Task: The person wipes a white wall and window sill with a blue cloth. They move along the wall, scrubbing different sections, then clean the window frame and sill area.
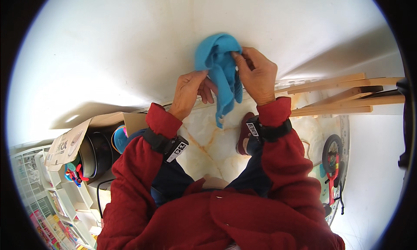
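Note:
A blue cloth (224, 77) hangs between my two hands in front of a white wall. Its upper part curves into a loop, and a narrow end with a small pale tag dangles lower down. My left hand (193, 89) pinches the cloth's left edge between thumb and finger, the other fingers loosely curled. With thumb and bent fingers, my right hand (257, 69) grips the upper right edge. Part of the cloth near the right palm is hidden by the fingers. Both forearms wear red sleeves and black wrist straps with small marked devices.
At the left, an open cardboard box (73, 141) holds dark round items and toys, beside white shelves (78, 196) and a wire rack (31, 178). Wooden slats (338, 105) lean at the right. A red balance bike (333, 175) stands lower right on the marble-patterned floor (202, 136).

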`<state>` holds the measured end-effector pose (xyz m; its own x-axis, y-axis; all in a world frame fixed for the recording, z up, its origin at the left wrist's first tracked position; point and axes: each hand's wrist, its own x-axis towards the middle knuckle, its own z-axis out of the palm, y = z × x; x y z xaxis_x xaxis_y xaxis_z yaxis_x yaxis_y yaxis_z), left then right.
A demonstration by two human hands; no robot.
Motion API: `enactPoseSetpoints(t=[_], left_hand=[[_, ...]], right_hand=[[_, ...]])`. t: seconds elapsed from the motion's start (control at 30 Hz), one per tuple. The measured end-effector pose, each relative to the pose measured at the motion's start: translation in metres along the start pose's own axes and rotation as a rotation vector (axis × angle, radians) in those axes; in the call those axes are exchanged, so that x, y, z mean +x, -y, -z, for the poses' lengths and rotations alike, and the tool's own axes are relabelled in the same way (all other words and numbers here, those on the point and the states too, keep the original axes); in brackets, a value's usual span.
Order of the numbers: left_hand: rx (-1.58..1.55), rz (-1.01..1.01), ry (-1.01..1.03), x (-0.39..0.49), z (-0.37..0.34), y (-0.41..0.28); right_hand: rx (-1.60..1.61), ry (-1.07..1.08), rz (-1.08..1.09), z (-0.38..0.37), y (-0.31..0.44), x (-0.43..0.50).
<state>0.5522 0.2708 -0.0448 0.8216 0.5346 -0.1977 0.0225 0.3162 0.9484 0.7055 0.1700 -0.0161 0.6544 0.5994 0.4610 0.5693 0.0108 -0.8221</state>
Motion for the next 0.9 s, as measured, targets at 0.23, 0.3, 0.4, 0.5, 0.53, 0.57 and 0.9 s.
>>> enactPoseSetpoints(t=[0.23, 0.3, 0.4, 0.5, 0.53, 0.57, 0.9], left_hand=[[0.064, -0.002, 0.024, 0.001, -0.014, -0.004], [0.096, 0.001, 0.058, 0.002, -0.015, -0.004], [0.145, 0.013, 0.078, 0.002, -0.014, -0.003], [0.167, 0.032, 0.092, 0.001, -0.013, -0.004], [0.166, 0.038, 0.098, 0.0, -0.013, -0.005], [0.152, 0.052, 0.136, 0.0, -0.013, -0.006], [-0.029, 0.23, 0.367, -0.007, -0.015, 0.003]], right_hand=[[0.082, -0.297, -0.159, 0.032, -0.023, 0.018], [-0.114, -0.461, -0.183, 0.051, -0.029, 0.03], [-0.071, -0.668, -0.224, 0.08, -0.032, 0.042], [-0.268, -0.622, -0.097, 0.092, -0.032, 0.044], [-0.363, -0.622, 0.038, 0.09, -0.031, 0.044], [-0.305, -0.524, -0.003, 0.087, -0.029, 0.042], [-0.02, 0.246, 0.134, -0.01, 0.012, 0.0]])
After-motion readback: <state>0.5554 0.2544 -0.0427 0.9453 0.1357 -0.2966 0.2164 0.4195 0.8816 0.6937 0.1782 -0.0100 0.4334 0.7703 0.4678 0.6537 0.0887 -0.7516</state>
